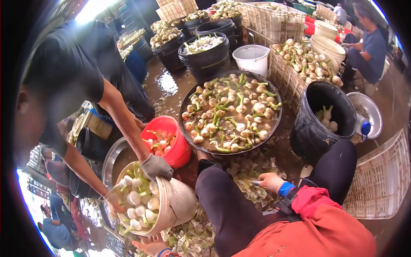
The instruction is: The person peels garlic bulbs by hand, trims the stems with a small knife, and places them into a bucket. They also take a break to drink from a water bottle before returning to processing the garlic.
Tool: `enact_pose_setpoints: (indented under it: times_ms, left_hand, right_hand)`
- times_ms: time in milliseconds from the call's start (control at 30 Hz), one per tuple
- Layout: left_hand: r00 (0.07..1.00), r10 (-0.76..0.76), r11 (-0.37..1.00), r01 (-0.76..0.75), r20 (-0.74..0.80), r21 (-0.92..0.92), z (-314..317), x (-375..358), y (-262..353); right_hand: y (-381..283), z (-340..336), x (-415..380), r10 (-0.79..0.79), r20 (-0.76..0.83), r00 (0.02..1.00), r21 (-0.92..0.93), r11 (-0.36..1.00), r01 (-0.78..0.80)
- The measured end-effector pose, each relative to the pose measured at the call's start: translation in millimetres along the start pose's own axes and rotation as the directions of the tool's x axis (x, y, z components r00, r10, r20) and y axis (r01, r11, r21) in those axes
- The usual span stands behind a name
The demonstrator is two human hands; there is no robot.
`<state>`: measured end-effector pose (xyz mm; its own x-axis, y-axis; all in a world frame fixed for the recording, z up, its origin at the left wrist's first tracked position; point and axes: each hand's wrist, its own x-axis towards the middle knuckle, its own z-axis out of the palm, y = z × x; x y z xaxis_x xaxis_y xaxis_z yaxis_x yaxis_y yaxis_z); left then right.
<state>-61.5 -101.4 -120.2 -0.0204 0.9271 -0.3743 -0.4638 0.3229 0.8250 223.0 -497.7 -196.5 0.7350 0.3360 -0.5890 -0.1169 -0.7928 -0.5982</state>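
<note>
My right hand (272, 183), in a pale glove with a blue band at the wrist, is closed on a small tool (256, 183). Only its short grey end shows past the fingers, above a heap of garlic peelings (252, 171). Low in the view, my left hand (152, 246) has its fingers spread and holds nothing. It is just below a white bucket (175, 203) full of peeled garlic bulbs (137, 198). A co-worker's gloved hand (157, 167) grips that tilted bucket's rim, and their other hand (114, 201) is at its far side.
Before my knees stands a wide black tub (279, 115) of garlic in muddy water. A red bucket (182, 150) is left of it. To the right are a black bucket (304, 132), a metal basin (376, 113) and a plastic crate (381, 175). Another person (370, 47) sits farther back.
</note>
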Motion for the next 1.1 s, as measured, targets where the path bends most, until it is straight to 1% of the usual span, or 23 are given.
enact_pose_setpoints:
  times_ms: [67, 133, 167, 233, 367, 400, 433, 467, 533, 567, 600, 633, 667, 733, 767, 800, 867, 933, 967, 1000, 1033, 1067, 1100]
  left_hand:
    - [0.998, 0.018, 0.999, -0.020, 0.056, 0.030, 33, -6, 11]
    - [0.986, 0.055, 0.995, -0.068, 0.160, 0.072, 68, -12, 26]
    - [0.984, 0.057, 0.994, -0.071, 0.168, 0.077, 77, -10, 33]
    - [0.979, 0.167, 0.986, -0.168, 0.120, -0.006, 98, -4, 49]
    - [0.967, 0.162, 0.987, -0.157, 0.196, -0.039, 110, 1, 103]
    - [0.925, 0.310, 0.950, -0.310, 0.218, -0.032, 111, 10, 117]
    - [0.860, 0.448, 0.890, -0.456, 0.244, -0.028, 112, 22, 131]
    - [0.712, 0.604, 0.745, -0.664, 0.359, 0.063, 110, 41, 144]
    - [0.594, 0.648, 0.597, -0.785, 0.476, 0.166, 126, 41, 175]
    - [0.587, 0.650, 0.590, -0.790, 0.482, 0.167, 143, 26, 194]
    - [0.739, 0.493, 0.823, -0.568, 0.459, 0.029, 168, 3, 214]
    - [0.834, 0.297, 0.954, -0.278, 0.466, -0.111, 185, -11, 226]
    - [0.829, 0.306, 0.951, -0.290, 0.467, -0.109, 196, -5, 231]
    - [0.756, 0.527, 0.769, -0.619, 0.387, 0.161, 222, 11, 236]
    - [0.891, 0.364, 0.893, -0.417, 0.271, 0.172, 240, -8, 232]
    - [0.886, 0.366, 0.890, -0.423, 0.286, 0.171, 248, -13, 220]
    - [0.682, 0.484, 0.644, -0.701, 0.548, 0.305, 263, -5, 175]
    - [0.599, 0.167, 0.758, -0.586, 0.783, 0.286, 290, -34, 106]
    - [0.409, -0.092, 0.824, -0.481, 0.908, 0.300, 302, -20, 76]
    - [0.426, -0.330, 0.777, -0.384, 0.842, 0.498, 332, -51, 38]
    - [0.350, -0.409, 0.671, -0.511, 0.843, 0.538, 347, -87, -5]
    - [0.122, -0.582, 0.600, -0.602, 0.804, 0.526, 365, -102, -41]
    - [0.201, -0.577, 0.432, -0.747, 0.791, 0.505, 368, -137, -77]
  right_hand:
    - [-5, -1, 1, 0.040, 0.094, 0.995, -0.100, 0.995, -0.031]
    - [-2, 3, 3, 0.043, 0.131, 0.990, -0.075, 0.997, -0.033]
    - [-1, 5, 5, 0.029, 0.136, 0.990, -0.087, 0.996, -0.017]
    - [1, 6, 6, 0.019, 0.134, 0.991, -0.090, 0.996, -0.007]
    - [4, 10, 10, 0.000, 0.201, 0.980, -0.091, 0.996, 0.019]
    - [4, 10, 12, -0.009, 0.239, 0.971, -0.098, 0.995, 0.034]
    - [-15, -4, -4, 0.042, 0.274, 0.961, -0.096, 0.995, -0.016]
    - [-13, -3, -2, 0.037, 0.276, 0.960, -0.088, 0.996, -0.013]
    - [-5, 8, 4, -0.033, 0.262, 0.965, -0.161, 0.984, 0.078]
    - [-2, 11, 5, -0.057, 0.260, 0.964, -0.144, 0.985, 0.097]
    - [3, 14, 7, -0.061, 0.264, 0.963, -0.136, 0.986, 0.100]
    - [7, 19, 11, -0.079, 0.246, 0.966, -0.135, 0.984, 0.115]
    - [12, 24, 15, -0.100, 0.229, 0.968, -0.135, 0.982, 0.133]
    - [21, 33, 24, -0.124, 0.217, 0.968, -0.120, 0.981, 0.152]
    - [25, 33, 27, -0.134, 0.199, 0.971, -0.114, 0.981, 0.159]
    - [22, 27, 25, -0.136, 0.193, 0.972, -0.100, 0.982, 0.158]
    - [20, 17, 19, -0.147, 0.187, 0.971, -0.046, 0.986, 0.158]
    - [18, 9, 14, -0.115, 0.162, 0.980, -0.024, 0.992, 0.120]
    - [15, -1, 8, -0.059, 0.192, 0.980, 0.068, 0.997, 0.046]
    - [13, -7, 7, -0.007, 0.227, 0.974, 0.159, 0.987, -0.030]
    - [21, -3, 12, -0.039, 0.201, 0.979, 0.161, 0.987, 0.006]
    - [22, -4, 12, -0.034, 0.172, 0.984, 0.232, 0.973, -0.007]
    - [26, 0, 16, -0.048, 0.140, 0.989, 0.255, 0.967, 0.011]
